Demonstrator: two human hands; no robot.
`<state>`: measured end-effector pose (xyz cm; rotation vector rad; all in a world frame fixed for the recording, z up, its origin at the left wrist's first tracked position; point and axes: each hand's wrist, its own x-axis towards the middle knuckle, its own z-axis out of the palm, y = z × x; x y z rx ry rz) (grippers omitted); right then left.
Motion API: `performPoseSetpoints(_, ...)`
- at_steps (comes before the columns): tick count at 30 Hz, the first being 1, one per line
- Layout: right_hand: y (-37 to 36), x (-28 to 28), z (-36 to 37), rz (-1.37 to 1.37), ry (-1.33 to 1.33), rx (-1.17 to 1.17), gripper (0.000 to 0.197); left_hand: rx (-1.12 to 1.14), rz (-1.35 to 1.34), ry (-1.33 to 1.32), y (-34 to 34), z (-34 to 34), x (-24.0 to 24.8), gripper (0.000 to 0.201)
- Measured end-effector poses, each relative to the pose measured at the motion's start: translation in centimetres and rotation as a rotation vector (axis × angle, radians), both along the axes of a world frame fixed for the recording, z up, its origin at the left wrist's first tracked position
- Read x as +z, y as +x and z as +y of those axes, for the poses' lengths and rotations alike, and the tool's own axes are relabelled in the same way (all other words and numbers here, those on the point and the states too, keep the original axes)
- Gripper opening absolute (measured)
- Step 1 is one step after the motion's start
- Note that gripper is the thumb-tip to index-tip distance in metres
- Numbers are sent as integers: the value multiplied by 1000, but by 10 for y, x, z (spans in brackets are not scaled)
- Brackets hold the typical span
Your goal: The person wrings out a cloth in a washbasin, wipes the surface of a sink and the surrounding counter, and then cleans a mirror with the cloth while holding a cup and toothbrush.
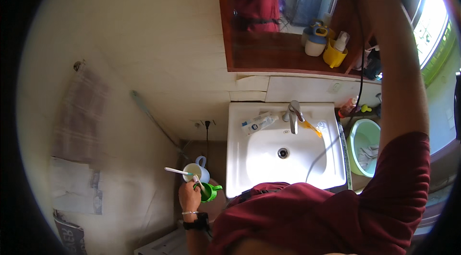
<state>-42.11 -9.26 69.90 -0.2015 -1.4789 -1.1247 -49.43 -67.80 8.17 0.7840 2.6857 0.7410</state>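
My left hand [189, 196], with a bracelet and a black wrist strap, is left of the sink, its fingers closed at a green cup [212, 191]. A toothbrush [200, 186] leans in that cup. Against it sits a white mug [203, 175] with a pale blue handle, and a white toothbrush [175, 171] lies across its rim. Whether my fingers also grip the mug is hidden. My right arm [398, 63] reaches up past the cabinet on the right; its hand is out of the picture.
The white sink [239, 178] carries a toothpaste tube [260, 123], a faucet [293, 111] and an orange toothbrush-like item [313, 129]. A pale green basin [355, 147] holds cloth. The mirrored cabinet [269, 60] has a white-and-blue cup [315, 45] and a yellow cup [334, 55]. A dark cable [361, 53] hangs down.
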Motion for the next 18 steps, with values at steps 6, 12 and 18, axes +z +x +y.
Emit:
performPoseSetpoints(6, -14, -174, -67, -46, 71, -62, 31, -94, -15, 41, -3, -9, 10, 24)
performPoseSetpoints(12, -9, -307, -133, -899, -542, -21, 19, -161, 62, 76, 2, 6, 42, 26)
performPoseSetpoints(18, -40, -317, -138, -1029, -1146, -41, 27, -182, 44, 23, 3, 11, 49, 25)
